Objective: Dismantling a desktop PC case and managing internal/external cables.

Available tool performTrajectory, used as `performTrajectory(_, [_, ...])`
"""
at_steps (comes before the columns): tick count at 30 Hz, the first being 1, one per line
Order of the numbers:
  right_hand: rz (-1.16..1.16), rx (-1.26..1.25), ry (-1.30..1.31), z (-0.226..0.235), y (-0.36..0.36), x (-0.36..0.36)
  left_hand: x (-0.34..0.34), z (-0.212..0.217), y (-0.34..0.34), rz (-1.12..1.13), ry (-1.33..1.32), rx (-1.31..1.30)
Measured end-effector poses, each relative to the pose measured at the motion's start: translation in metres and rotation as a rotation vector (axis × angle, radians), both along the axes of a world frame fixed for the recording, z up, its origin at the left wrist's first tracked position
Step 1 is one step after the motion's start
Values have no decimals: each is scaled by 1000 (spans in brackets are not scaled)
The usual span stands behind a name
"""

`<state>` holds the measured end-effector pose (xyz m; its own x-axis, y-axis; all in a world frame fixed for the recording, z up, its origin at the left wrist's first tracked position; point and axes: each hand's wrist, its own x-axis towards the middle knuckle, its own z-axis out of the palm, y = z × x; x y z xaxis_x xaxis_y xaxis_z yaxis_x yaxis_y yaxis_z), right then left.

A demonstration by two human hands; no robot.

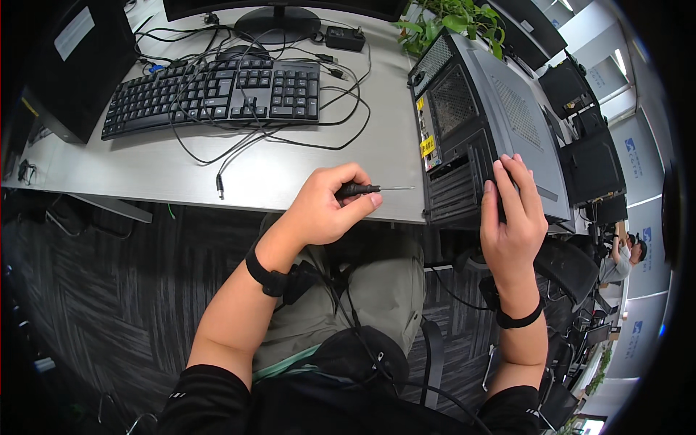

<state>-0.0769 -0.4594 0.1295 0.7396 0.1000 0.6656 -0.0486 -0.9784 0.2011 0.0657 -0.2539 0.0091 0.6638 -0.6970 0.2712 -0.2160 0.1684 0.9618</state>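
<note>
Left hand (pixel 328 206), grasping the screwdriver (pixel 367 189), should aim squarely; right hand (pixel 515 226), fingers outstretched, should brace the computer case (pixel 500 123) at right.

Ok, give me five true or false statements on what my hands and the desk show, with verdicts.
1. The left hand holds a screwdriver. True.
2. Black cables lie across the keyboard. True.
3. The right hand is on the keyboard. False: it is at the computer case.
4. The screwdriver's tip is inside the computer case. False: a gap shows between them.
5. Green leaves show beyond the computer case. True.
</note>
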Motion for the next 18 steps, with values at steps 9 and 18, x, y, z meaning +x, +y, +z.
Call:
performTrajectory(9, [52,120,-61,-1,-1,2,1,0,2,-14,4,17])
performTrajectory(18, [23,143,-71,-5,1,1,1,-3,3,-7,13,-27])
